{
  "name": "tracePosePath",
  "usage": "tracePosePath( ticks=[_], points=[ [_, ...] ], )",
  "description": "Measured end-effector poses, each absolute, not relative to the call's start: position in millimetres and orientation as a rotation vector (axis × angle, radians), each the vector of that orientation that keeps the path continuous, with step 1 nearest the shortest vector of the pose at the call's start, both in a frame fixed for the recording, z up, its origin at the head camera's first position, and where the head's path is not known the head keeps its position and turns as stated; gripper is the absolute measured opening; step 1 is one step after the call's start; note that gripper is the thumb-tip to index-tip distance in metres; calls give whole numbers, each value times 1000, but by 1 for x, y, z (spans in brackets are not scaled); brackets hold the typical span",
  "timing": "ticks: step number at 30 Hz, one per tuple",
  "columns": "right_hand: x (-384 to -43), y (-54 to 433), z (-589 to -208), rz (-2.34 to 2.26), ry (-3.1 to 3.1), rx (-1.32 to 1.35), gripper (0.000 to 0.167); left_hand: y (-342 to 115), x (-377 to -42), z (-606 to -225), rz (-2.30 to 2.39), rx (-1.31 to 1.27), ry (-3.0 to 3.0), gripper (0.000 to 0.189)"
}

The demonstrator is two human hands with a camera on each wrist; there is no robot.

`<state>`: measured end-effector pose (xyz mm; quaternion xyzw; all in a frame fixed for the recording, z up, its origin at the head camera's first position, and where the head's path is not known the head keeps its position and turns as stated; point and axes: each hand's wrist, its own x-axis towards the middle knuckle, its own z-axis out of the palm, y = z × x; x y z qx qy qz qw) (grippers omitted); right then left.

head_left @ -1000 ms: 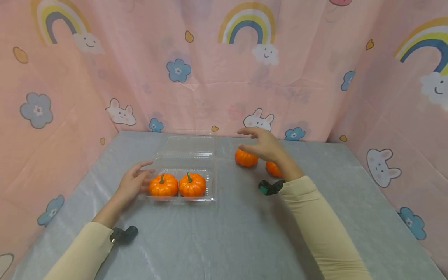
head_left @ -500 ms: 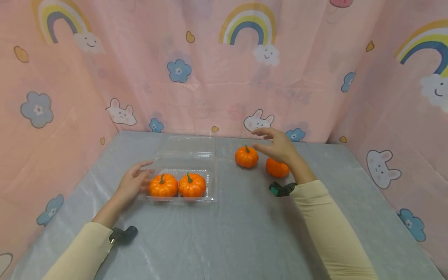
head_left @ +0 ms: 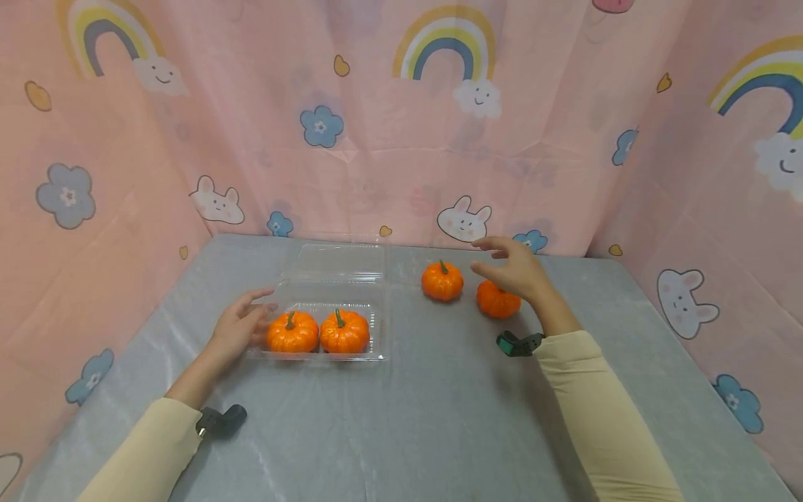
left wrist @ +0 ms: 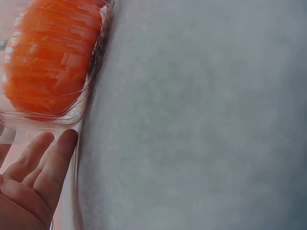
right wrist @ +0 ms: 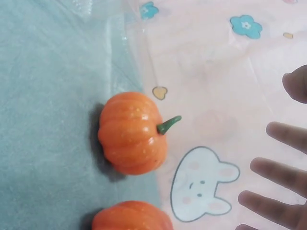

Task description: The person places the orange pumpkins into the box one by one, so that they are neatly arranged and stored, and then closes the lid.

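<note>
In the head view, a clear plastic clamshell box (head_left: 379, 338) lies with its lid (head_left: 341, 261) folded back. Two small orange pumpkins with green stems, a left one (head_left: 292, 335) and a right one (head_left: 345, 333), sit side by side in its base. My left hand (head_left: 235, 326) is at the box's left end, fingers extended by the wall; whether they touch is hard to tell. Over the table at right, my right hand (head_left: 516, 268) hovers with spread fingers, holding nothing. It partly covers one loose pumpkin (head_left: 498, 303); another loose pumpkin (head_left: 442, 283) stands to its left.
A grey cloth covers the table (head_left: 401, 418). Pink printed curtains (head_left: 376, 167) enclose the back and both sides, meeting the table's far edge just behind the lid and loose pumpkins. Dark wrist cameras hang at both cuffs, the left camera (head_left: 221, 422) low over the cloth.
My right hand has moved rightward and slightly down, from above the left loose pumpkin to above the right one, uncovering the left one's stem. The left hand and box have stayed put.
</note>
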<state>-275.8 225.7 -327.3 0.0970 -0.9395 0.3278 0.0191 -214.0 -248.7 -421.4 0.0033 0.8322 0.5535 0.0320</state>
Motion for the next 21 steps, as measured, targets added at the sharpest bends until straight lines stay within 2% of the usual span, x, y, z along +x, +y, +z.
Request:
tracePosePath(
  ticks=[21],
  points=[
    [-281, 253, -364, 1020, -2905, 174, 54, -247, -212, -421, 1674, 17, 2601, 49]
  ],
)
